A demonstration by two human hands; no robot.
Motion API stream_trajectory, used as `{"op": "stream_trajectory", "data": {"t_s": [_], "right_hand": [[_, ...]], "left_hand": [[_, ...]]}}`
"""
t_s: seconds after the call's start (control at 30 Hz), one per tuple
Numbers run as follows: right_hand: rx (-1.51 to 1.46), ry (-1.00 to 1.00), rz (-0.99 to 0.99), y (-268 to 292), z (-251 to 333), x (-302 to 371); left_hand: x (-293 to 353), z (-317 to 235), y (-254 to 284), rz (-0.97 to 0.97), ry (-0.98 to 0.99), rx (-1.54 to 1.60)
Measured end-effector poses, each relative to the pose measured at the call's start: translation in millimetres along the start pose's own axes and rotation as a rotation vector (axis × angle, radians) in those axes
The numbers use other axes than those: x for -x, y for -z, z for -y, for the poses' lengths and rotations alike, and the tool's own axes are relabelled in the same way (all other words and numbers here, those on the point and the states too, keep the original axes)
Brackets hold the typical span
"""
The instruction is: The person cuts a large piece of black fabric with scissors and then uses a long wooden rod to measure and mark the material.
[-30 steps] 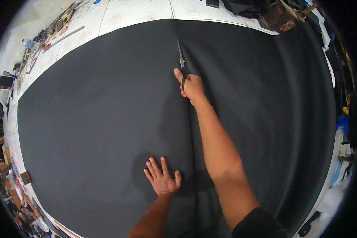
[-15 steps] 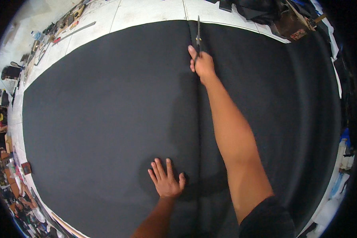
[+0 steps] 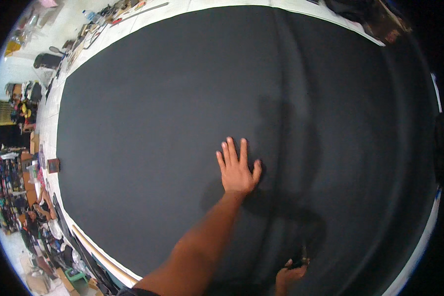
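Fingers of the right hand (image 3: pixel 292 276), at the lower edge, curl round one pair of scissors (image 3: pixel 305 258); forearm cut off, blades dim against the black, so whether they are parted I cannot tell. Left hand (image 3: pixel 238 173) farther up: four fingers and thumb spread wide, palm down on one big black sheet (image 3: pixel 158 113), which lies below both hands (its near side runs out of view). One long dark crease (image 3: pixel 281 118) passes right of the left thumb; fold or cut, hard to say. Past the sheet's left edge, one small brown block (image 3: pixel 53 166). Farther off, upper left: one plastic bottle (image 3: pixel 90 16), one long straight strip (image 3: pixel 139 14). Upper right: one brown box (image 3: pixel 390 29), partly lost in the dark rim.
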State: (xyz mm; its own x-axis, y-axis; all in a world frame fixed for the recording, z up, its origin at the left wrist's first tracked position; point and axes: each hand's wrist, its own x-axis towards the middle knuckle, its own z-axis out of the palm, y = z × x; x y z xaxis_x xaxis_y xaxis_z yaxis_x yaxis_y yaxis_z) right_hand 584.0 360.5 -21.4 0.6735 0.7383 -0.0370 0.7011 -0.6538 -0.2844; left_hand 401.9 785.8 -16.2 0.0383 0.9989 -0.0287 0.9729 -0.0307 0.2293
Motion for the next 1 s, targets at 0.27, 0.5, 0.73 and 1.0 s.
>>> {"op": "stream_trajectory", "data": {"t_s": [0.27,0.5,0.73,1.0], "right_hand": [[-0.265,-0.154,-0.030,12.0,17.9,-14.7],[-0.286,0.000,-0.248,8.7,-9.8,1.5],[-0.481,-0.216,-0.045,133.7,-111.5,222.3],[-0.309,-0.555,0.063,86.2,-279.5,531.6]], "left_hand": [[5.2,20.6,9.6,0.042,-0.044,0.139],[197.2,59.8,85.0,0.027,-0.384,0.447],[558.0,209.4,174.5,0.254,-0.439,0.191],[654.2,271.7,231.2,0.246,-0.170,0.458]]}}
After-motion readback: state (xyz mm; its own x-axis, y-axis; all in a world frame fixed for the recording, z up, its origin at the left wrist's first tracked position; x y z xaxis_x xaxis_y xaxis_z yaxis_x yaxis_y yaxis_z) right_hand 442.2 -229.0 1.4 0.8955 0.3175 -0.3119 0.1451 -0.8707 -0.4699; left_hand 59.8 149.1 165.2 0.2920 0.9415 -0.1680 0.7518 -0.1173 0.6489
